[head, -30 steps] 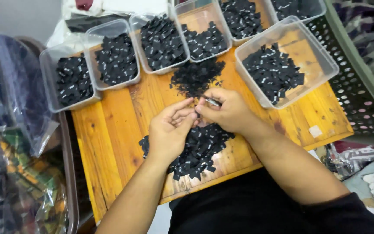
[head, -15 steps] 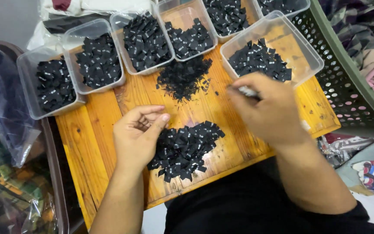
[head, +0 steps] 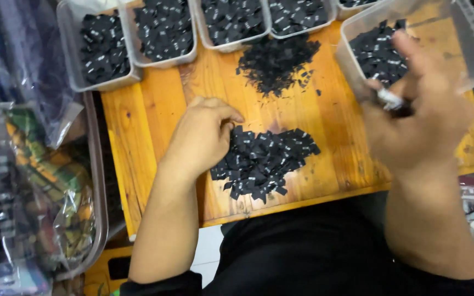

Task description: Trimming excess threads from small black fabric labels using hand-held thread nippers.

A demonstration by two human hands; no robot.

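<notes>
Left hand (head: 201,137) sits on the wooden counter (head: 138,126) with fingers curled together, fingertips touching the edge of the near pile of small black tags (head: 264,161). Right hand (head: 418,118) is raised and blurry, pinched closed on a small black-and-white bit right at the rim of the clear tub on the right (head: 467,41); can't tell what exactly. Further back there's a second loose pile (head: 275,60), then a row of clear tubs (head: 165,33) full of the same black tags. Plastic-wrapped packages (head: 28,181) sit off to the left.

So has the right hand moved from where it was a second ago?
Yes. The right hand left the near pile and now reaches the clear tub on the right.
</notes>
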